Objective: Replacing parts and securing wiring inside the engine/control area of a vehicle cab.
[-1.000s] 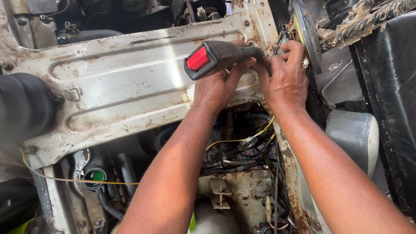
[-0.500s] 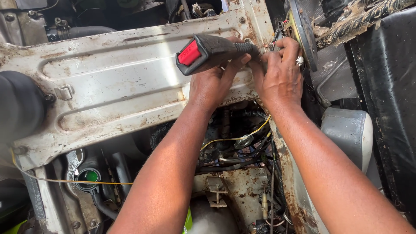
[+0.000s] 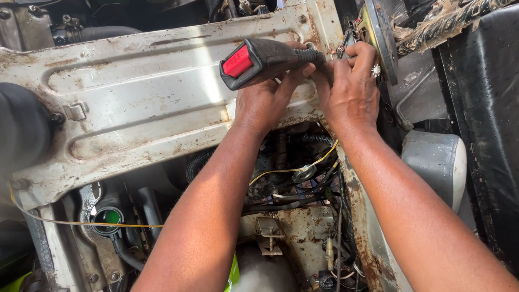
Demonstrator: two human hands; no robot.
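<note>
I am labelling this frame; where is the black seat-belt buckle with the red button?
In the head view, the black seat-belt buckle with the red button sits top centre, above the rusty pale metal panel, held by the left hand.

The rusty metal panel (image 3: 135, 113) lies open left of the hands. Below them, tangled wires (image 3: 303, 184) and hoses crowd the gap. A black seat (image 3: 486, 135) walls the right side.

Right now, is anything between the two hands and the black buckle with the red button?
Nothing visible. The left hand touches the buckle from below, and the right hand rests against its ribbed end.
</note>
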